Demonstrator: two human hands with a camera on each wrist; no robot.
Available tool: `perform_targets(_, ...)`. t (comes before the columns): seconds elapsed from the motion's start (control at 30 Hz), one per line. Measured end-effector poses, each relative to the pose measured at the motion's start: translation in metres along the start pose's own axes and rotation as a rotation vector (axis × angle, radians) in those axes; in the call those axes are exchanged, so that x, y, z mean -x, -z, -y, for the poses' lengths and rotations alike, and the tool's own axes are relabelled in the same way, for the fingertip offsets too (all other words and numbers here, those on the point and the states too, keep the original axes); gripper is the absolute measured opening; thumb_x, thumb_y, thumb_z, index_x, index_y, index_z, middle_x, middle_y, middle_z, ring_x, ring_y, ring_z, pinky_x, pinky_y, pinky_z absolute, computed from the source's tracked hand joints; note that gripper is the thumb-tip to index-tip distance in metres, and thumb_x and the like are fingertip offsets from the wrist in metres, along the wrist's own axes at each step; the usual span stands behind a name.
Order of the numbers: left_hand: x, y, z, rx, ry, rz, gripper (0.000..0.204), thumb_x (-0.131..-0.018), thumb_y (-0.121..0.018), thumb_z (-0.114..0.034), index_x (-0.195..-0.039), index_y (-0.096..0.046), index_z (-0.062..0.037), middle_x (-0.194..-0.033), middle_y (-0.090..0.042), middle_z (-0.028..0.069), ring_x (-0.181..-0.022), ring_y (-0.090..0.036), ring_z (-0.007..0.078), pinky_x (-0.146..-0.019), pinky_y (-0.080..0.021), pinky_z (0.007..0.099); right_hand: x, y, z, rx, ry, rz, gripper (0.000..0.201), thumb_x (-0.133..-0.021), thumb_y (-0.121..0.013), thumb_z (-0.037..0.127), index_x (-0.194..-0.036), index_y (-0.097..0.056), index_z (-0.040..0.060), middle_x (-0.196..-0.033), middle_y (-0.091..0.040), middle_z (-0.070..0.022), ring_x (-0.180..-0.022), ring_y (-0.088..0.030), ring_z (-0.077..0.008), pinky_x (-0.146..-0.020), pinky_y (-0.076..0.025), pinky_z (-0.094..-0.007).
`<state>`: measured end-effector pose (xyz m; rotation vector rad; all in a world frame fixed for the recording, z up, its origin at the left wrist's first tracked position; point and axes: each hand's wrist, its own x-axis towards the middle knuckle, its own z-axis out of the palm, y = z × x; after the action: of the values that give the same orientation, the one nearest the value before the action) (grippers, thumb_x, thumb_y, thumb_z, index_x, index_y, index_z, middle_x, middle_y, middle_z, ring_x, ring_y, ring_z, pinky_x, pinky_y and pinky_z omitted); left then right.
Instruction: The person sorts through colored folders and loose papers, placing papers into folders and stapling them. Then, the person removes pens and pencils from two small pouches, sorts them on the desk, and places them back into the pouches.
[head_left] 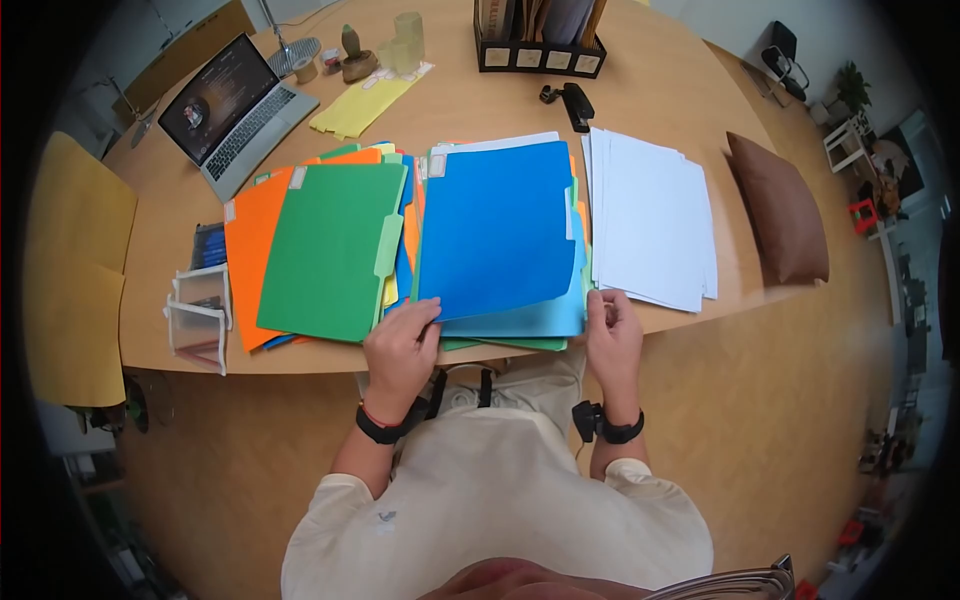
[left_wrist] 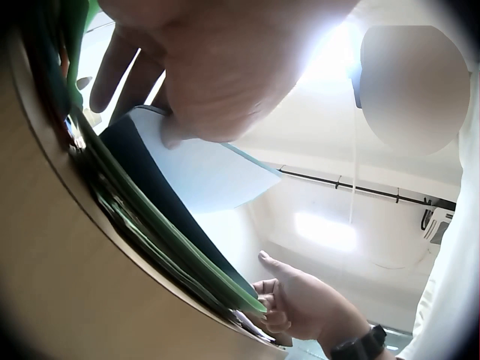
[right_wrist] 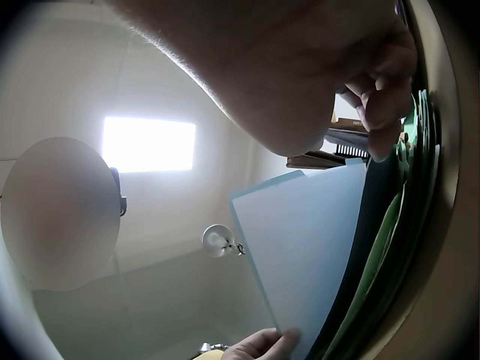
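Note:
My left hand (head_left: 400, 350) pinches the lower left corner of the blue folder (head_left: 500, 225), whose near edge is lifted. Under it shows a light blue folder (head_left: 530, 322), with green folder edges below. Seen in the left wrist view, the right hand (left_wrist: 300, 304) has its thumb raised and its fingers curled at the corner of a green folder (left_wrist: 202, 266). That same right hand (head_left: 613, 335) is at the lower right corner of the stack in the head view. In the right wrist view, the raised folder's pale underside (right_wrist: 300, 247) faces the camera.
Left of the stack lie a green folder (head_left: 335, 250) and an orange folder (head_left: 250, 250), beside mesh pouches (head_left: 200, 310). White paper (head_left: 655, 220) and a brown cushion (head_left: 780, 205) lie right. Farther back are a laptop (head_left: 245, 120), a stapler (head_left: 577, 107) and a file holder (head_left: 540, 60).

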<state>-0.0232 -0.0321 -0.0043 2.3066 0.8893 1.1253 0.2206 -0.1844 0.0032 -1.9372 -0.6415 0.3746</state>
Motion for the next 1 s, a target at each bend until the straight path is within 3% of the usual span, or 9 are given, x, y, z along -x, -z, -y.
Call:
perform_targets(0.13,0.003,0.003,0.001,-0.005,0.035,0.089,0.009,-0.084,-0.084,-0.006,-0.089,-0.077,-0.0029,-0.097,-0.081,0.0091,-0.087,-0.074,0.0286,-0.077,-0.06,0.0395,0.0,0.009,0.007,0.059,-0.05,0.209,0.059,-0.115,-0.05,0.043,-0.088,-0.076,-0.0022,-0.062,-0.052,-0.0025,-0.059,-0.049,-0.0125,-0.058,-0.041,-0.0343)
perform_targets(0.33,0.001,0.002,-0.001,-0.037,-0.02,0.166,0.017,-0.085,-0.087,-0.018,-0.082,-0.077,-0.0044,-0.09,-0.079,0.0067,-0.084,-0.071,0.0273,-0.074,-0.057,0.0389,-0.001,-0.003,-0.004,-0.088,-0.055,0.194,0.078,-0.117,-0.032,0.055,-0.086,-0.077,-0.0008,-0.059,-0.049,0.002,-0.058,-0.046,-0.0109,-0.057,-0.036,-0.0308)
perform_targets(0.43,0.001,0.001,-0.002,-0.021,-0.033,0.157,0.015,-0.088,-0.085,-0.018,-0.085,-0.078,-0.0048,-0.09,-0.078,0.0068,-0.085,-0.071,0.0279,-0.075,-0.057,0.0394,-0.004,-0.002,-0.012,-0.068,-0.1,0.205,0.077,-0.116,-0.034,0.056,-0.084,-0.076,0.0004,-0.06,-0.054,0.0006,-0.059,-0.05,-0.0112,-0.058,-0.039,-0.0311)
perform_targets(0.57,0.002,0.001,-0.005,0.005,-0.016,0.14,0.006,-0.091,-0.08,-0.01,-0.093,-0.078,-0.0046,-0.094,-0.078,0.0087,-0.086,-0.07,0.0296,-0.077,-0.057,0.0411,-0.004,-0.002,-0.01,0.019,-0.084,0.246,0.06,-0.115,-0.048,0.044,-0.084,-0.074,-0.001,-0.064,-0.059,-0.001,-0.058,-0.054,-0.0108,-0.058,-0.043,-0.0307)
perform_targets(0.63,0.003,0.001,-0.006,0.032,0.021,0.107,0.006,-0.091,-0.077,-0.005,-0.097,-0.077,-0.0039,-0.094,-0.076,0.0107,-0.086,-0.07,0.031,-0.078,-0.057,0.0414,-0.004,-0.005,-0.01,0.106,0.012,0.252,0.049,-0.113,-0.056,0.035,-0.085,-0.072,-0.0018,-0.065,-0.061,-0.0017,-0.057,-0.056,-0.0102,-0.057,-0.045,-0.0302)
perform_targets(0.77,0.006,0.008,0.003,0.121,0.184,0.075,0.014,-0.093,-0.073,0.0,-0.106,-0.072,-0.0017,-0.095,-0.072,0.0152,-0.082,-0.07,0.032,-0.075,-0.057,0.0393,-0.006,-0.006,-0.014,-0.037,-0.067,0.165,0.031,-0.111,-0.059,0.022,-0.098,-0.072,-0.0037,-0.068,-0.063,-0.0016,-0.055,-0.056,-0.0084,-0.055,-0.047,-0.0276)
perform_targets(0.87,0.009,0.016,0.014,0.121,0.323,0.03,0.016,-0.096,-0.072,0.0,-0.112,-0.068,0.0012,-0.093,-0.07,0.0145,-0.077,-0.069,0.0257,-0.071,-0.056,0.0365,-0.018,0.009,-0.023,-0.147,-0.112,0.071,0.026,-0.111,-0.057,0.019,-0.107,-0.069,-0.0039,-0.076,-0.066,-0.002,-0.057,-0.058,-0.0077,-0.053,-0.047,-0.0251)
perform_targets(0.97,0.011,0.021,0.025,0.292,0.372,-0.184,0.015,-0.102,-0.069,-0.002,-0.114,-0.064,0.0048,-0.094,-0.069,0.0104,-0.074,-0.065,0.0174,-0.067,-0.054,0.0326,-0.032,0.025,-0.036,-0.121,-0.133,-0.101,0.027,-0.112,-0.056,0.02,-0.107,-0.068,-0.004,-0.079,-0.065,-0.0032,-0.058,-0.056,-0.0077,-0.053,-0.047,-0.0262)
perform_targets(1.0,0.009,0.021,0.028,0.333,0.326,-0.299,0.01,-0.104,-0.065,-0.001,-0.112,-0.062,0.0056,-0.098,-0.069,0.0083,-0.081,-0.063,0.0132,-0.069,-0.053,0.0285,-0.037,0.033,-0.042,-0.072,-0.122,-0.145,0.027,-0.112,-0.055,0.02,-0.108,-0.066,-0.0042,-0.08,-0.064,-0.0038,-0.061,-0.056,-0.008,-0.054,-0.047,-0.0272)
